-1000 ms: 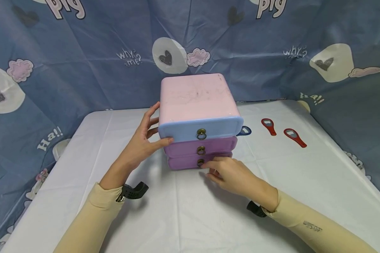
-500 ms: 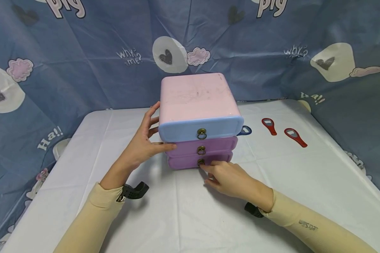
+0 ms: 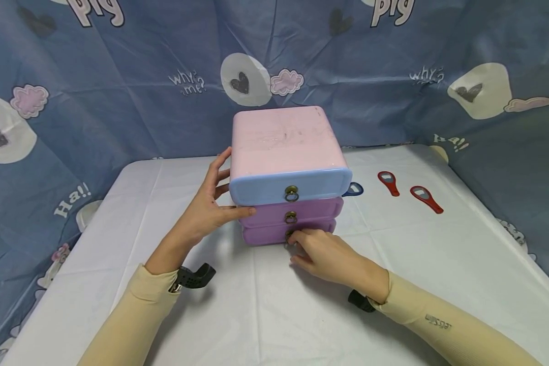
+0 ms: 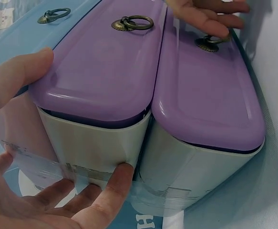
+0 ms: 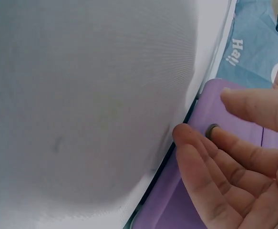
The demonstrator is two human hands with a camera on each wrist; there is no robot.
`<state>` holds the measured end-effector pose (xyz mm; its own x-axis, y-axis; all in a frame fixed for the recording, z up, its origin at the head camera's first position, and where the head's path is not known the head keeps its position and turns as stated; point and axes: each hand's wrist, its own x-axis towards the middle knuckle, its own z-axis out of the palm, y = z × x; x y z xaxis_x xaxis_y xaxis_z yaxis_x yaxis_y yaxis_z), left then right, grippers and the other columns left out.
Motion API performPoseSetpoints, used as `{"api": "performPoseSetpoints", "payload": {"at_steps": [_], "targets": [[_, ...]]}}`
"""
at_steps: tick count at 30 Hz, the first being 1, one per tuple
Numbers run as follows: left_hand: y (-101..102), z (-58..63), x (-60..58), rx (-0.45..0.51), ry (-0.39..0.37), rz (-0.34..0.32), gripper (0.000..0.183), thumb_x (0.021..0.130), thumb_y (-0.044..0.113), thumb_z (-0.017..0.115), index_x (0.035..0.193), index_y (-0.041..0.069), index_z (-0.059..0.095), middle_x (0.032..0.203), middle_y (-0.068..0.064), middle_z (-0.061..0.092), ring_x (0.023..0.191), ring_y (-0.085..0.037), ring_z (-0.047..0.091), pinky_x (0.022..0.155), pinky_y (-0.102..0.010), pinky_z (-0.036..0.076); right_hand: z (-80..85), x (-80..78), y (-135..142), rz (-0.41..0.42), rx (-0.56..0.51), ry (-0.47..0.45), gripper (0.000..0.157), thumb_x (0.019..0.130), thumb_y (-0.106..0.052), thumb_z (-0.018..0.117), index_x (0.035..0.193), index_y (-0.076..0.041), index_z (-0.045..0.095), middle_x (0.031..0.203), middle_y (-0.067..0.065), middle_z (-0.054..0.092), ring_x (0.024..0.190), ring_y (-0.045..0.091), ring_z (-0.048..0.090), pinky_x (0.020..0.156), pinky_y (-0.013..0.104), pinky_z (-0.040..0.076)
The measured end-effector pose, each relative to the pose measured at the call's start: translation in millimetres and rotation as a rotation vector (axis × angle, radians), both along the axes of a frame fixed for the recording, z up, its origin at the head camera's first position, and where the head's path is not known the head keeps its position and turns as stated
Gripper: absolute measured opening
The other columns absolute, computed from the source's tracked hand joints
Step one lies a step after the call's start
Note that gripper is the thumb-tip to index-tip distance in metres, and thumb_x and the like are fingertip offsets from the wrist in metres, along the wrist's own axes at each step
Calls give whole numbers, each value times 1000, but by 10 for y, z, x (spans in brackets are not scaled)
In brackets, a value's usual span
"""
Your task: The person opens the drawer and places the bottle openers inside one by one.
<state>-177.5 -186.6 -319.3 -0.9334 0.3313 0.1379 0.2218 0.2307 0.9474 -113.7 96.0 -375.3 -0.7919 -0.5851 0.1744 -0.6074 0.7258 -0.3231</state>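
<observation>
A small drawer unit (image 3: 285,142) with a pink top stands mid-table; its top drawer (image 3: 256,189) is light blue and the two below are purple. My left hand (image 3: 201,208) grips its left front corner, thumb on the middle drawer's front (image 4: 100,62), fingers spread along the pale side wall (image 4: 91,143). At the bottom drawer (image 3: 265,235), my right hand (image 3: 334,256) has its index fingertip hooked in the brass ring pull (image 5: 211,130). The right thumb (image 5: 253,105) stays apart from the ring. In the head view my fingers mostly hide that ring.
Two red magnifier-shaped items (image 3: 387,183) lie on the white-covered table (image 3: 302,325) right of the unit. A blue one (image 3: 355,189) is partly hidden behind the unit. A printed blue cloth (image 3: 164,117) hangs behind the table.
My right hand has shifted slightly left, its index finger going from beside the bottom ring into it. The left thumb has slid from the top drawer's lower edge to the middle drawer.
</observation>
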Motion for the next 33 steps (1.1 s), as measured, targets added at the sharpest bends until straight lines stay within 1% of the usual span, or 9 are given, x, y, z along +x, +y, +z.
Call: {"api": "performPoseSetpoints", "payload": {"at_steps": [3, 6, 10, 16, 24, 33], "targets": [[2, 2, 1, -1, 0, 3, 126, 82, 4, 92, 165, 58, 15, 171, -10, 27, 155, -34, 40, 110, -61, 50, -3, -16, -11, -3, -38, 16, 17, 93, -7, 81, 109, -6, 74, 100, 5, 75, 83, 12, 69, 70, 28, 58], [6, 3, 0, -1, 2, 3, 126, 82, 4, 92, 165, 58, 16, 171, -10, 27, 155, -35, 40, 110, -61, 50, -8, -34, -19, 8, -82, 41, 11, 94, -2, 77, 102, -7, 73, 96, 5, 75, 82, 13, 69, 71, 27, 59], [8, 2, -1, -5, 1, 3, 126, 82, 4, 92, 165, 58, 15, 171, -10, 27, 155, -35, 40, 109, -61, 50, -10, -48, -24, 18, -111, 65, 11, 94, 1, 76, 96, -9, 72, 90, 2, 74, 79, 10, 67, 70, 24, 57], [6, 8, 3, -12, -7, 4, 125, 83, 6, 92, 164, 60, 15, 172, -10, 27, 156, -35, 39, 108, -61, 51, 4, -8, -20, 25, -111, 45, 12, 94, 1, 76, 93, -11, 72, 88, -1, 73, 77, 7, 65, 71, 23, 56], [-2, 8, 6, -15, -13, 6, 124, 83, 7, 92, 164, 61, 15, 172, -10, 26, 156, -34, 39, 108, -59, 52, 18, 115, 13, 68, -122, 45, 17, 93, 3, 75, 89, -13, 71, 84, -5, 71, 76, 2, 61, 70, 21, 54], [4, 9, 5, -11, -5, 3, 124, 82, 7, 93, 164, 61, 16, 171, -10, 27, 155, -35, 40, 108, -60, 51, 45, 373, 51, 107, -129, 51, 20, 90, 3, 79, 89, -16, 70, 85, -7, 71, 77, 1, 60, 72, 20, 54]]}}
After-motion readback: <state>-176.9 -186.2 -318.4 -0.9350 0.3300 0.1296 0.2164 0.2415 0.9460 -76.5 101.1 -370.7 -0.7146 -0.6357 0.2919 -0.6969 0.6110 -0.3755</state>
